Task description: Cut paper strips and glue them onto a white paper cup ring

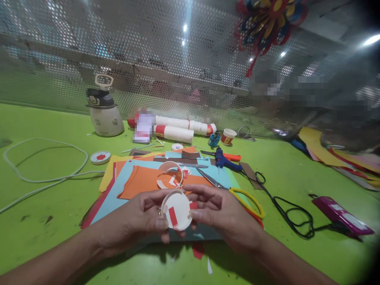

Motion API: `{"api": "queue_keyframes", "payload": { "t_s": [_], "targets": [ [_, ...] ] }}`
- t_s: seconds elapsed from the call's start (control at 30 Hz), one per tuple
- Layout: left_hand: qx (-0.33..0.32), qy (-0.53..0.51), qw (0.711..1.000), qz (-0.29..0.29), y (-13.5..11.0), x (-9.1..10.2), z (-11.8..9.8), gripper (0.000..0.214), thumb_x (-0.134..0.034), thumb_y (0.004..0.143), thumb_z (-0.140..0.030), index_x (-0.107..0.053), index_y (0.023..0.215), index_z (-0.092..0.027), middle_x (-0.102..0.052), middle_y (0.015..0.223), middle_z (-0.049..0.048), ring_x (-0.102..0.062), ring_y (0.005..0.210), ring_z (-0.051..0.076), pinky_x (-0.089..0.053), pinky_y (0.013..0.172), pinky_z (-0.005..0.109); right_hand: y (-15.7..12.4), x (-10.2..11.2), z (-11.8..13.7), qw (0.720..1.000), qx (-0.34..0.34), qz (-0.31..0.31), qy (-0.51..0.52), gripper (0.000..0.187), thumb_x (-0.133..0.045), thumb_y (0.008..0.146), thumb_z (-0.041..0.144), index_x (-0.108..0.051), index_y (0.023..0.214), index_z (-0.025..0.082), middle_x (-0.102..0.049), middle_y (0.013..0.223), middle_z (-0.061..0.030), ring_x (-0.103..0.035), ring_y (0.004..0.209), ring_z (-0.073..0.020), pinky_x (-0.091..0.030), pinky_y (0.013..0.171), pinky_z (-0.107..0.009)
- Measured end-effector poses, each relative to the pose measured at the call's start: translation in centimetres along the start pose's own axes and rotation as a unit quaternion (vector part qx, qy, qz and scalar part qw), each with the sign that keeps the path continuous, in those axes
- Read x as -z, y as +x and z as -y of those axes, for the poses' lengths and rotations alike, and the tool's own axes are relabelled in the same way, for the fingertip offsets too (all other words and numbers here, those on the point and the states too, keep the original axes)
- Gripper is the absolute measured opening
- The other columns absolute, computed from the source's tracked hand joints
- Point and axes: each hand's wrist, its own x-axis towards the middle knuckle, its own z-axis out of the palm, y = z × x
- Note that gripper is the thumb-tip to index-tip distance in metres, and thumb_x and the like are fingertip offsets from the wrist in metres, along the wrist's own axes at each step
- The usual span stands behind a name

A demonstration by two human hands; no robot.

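Between both hands is a round, white, cut-down paper cup piece [179,206] with red patches, tilted so its flat round face shows. My left hand [146,211] closes on its left edge, thumb in front. My right hand [218,209] grips the right edge near a red patch, with its thumb on the front and fingers behind. Just beyond the hands, a cut paper cup ring [162,183] and red and white scraps [185,171] lie on orange paper [139,184]. Scissors [246,202] with yellow handles rest beside my right hand.
Coloured sheets [118,206] cover the green table's middle. Beyond them are a blue glue gun [224,160], stacked paper cups [178,134], a small cup [228,136] and a white bottle [106,118]. A purple power strip [341,215] and black cord lie right; a white cable [59,179] loops left.
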Motion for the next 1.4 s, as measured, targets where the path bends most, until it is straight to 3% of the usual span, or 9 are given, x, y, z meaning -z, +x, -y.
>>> {"api": "queue_keyframes", "payload": {
  "t_s": [0.17,0.37,0.5,0.77,0.93,1.07,1.23,1.4],
  "targets": [
    [-0.013,0.027,0.999,-0.017,0.1,0.0,-0.3,0.054,-0.077,0.072,-0.022,-0.062,0.123,-0.02,-0.07,0.096,0.0114,-0.066,0.08,0.019,-0.051,0.056,0.02,-0.3,0.7,1.0,0.998,0.025,0.008,-0.053,0.046,-0.078,0.072,0.019,-0.064,0.116,0.021,-0.065,0.102,-0.0038,-0.06,0.082,-0.0123,-0.05,0.074,-0.026],
    [-0.021,0.035,0.998,-0.043,0.0,-0.1,-0.5,0.052,-0.08,0.067,-0.027,-0.066,0.117,-0.017,-0.068,0.093,0.0094,-0.062,0.082,0.018,-0.052,0.06,0.022,0.0,2.3,1.6,0.981,0.06,-0.04,-0.179,0.026,-0.071,0.08,0.021,-0.067,0.105,0.022,-0.065,0.09,-0.0026,-0.059,0.08,-0.0148,-0.048,0.072,-0.031],
    [-0.016,0.027,0.997,-0.065,0.1,0.0,-0.3,0.056,-0.083,0.063,-0.024,-0.065,0.116,-0.018,-0.065,0.099,0.009,-0.06,0.087,0.019,-0.053,0.063,0.026,0.2,2.6,2.3,0.945,0.146,-0.091,-0.279,0.003,-0.067,0.083,0.021,-0.069,0.085,0.021,-0.063,0.086,-0.0014,-0.056,0.08,-0.0148,-0.043,0.073,-0.029],
    [-0.003,0.013,0.997,-0.07,0.3,0.3,0.5,0.055,-0.082,0.061,-0.012,-0.062,0.112,-0.017,-0.066,0.095,0.0058,-0.06,0.081,0.016,-0.051,0.072,0.03,-0.5,1.3,3.6,0.871,0.222,-0.104,-0.427,0.013,-0.065,0.083,0.017,-0.067,0.072,0.022,-0.062,0.074,-0.0015,-0.056,0.071,-0.0169,-0.042,0.067,-0.032],
    [0.004,-0.001,0.998,-0.066,0.2,0.4,0.4,0.068,-0.082,0.061,-0.01,-0.056,0.123,-0.018,-0.066,0.108,0.0094,-0.06,0.099,0.02,-0.048,0.082,0.03,0.3,3.3,4.0,0.846,0.213,-0.16,-0.463,0.012,-0.065,0.082,0.024,-0.068,0.071,0.021,-0.064,0.07,-0.0019,-0.055,0.066,-0.0171,-0.042,0.061,-0.031],
    [0.007,0.005,0.998,-0.057,0.2,0.3,0.3,0.062,-0.079,0.064,-0.01,-0.056,0.122,-0.017,-0.066,0.11,0.0124,-0.062,0.092,0.02,-0.05,0.076,0.032,0.7,5.8,4.6,0.842,0.179,-0.205,-0.465,0.015,-0.065,0.082,0.031,-0.071,0.077,0.018,-0.063,0.064,-0.0011,-0.052,0.057,-0.014,-0.04,0.052,-0.028],
    [-0.013,0.016,0.997,-0.075,0.3,0.2,0.4,0.059,-0.083,0.06,-0.016,-0.059,0.114,-0.016,-0.068,0.107,0.0124,-0.062,0.092,0.023,-0.051,0.074,0.033,1.5,8.2,5.5,0.838,0.16,-0.209,-0.479,0.015,-0.065,0.084,0.029,-0.068,0.083,0.015,-0.061,0.064,0.0033,-0.055,0.056,-0.0109,-0.045,0.054,-0.025],
    [-0.012,0.02,0.995,-0.095,0.2,0.0,0.3,0.057,-0.083,0.061,-0.016,-0.06,0.113,-0.017,-0.068,0.111,0.013,-0.061,0.102,0.024,-0.049,0.08,0.031,2.9,10.8,5.5,0.824,0.127,-0.216,-0.509,0.018,-0.06,0.091,0.031,-0.064,0.09,0.014,-0.064,0.076,0.0023,-0.062,0.062,-0.0114,-0.052,0.058,-0.027]
  ]
}}
